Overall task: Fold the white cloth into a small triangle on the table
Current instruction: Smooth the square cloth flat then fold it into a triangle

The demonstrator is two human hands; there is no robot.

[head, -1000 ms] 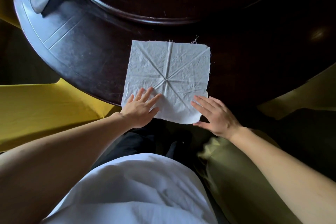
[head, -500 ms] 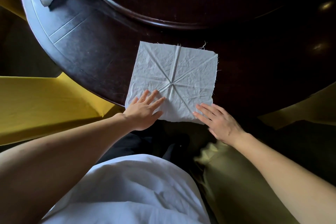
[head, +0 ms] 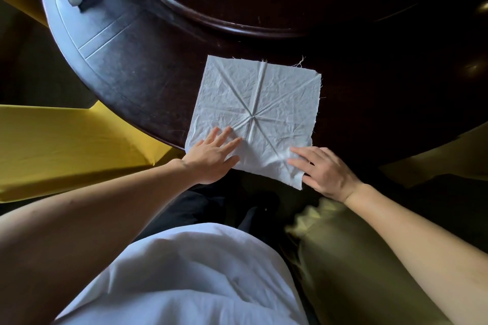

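Flat on the near edge of the dark round wooden table (head: 148, 82) lies the creased square white cloth (head: 258, 103), unfolded. Left hand (head: 211, 157) and right hand (head: 326, 170) press its near corners, fingers spread, gripping nothing.

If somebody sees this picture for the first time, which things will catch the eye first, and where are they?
The eye goes first to the white cloth, spread flat as a square at the near edge of the dark round table, its creases meeting like a star at the middle. Next come the two bare hands: the left hand lies flat on the cloth's near left part, the right hand at its near right corner. A bright yellow fabric glows at the left.
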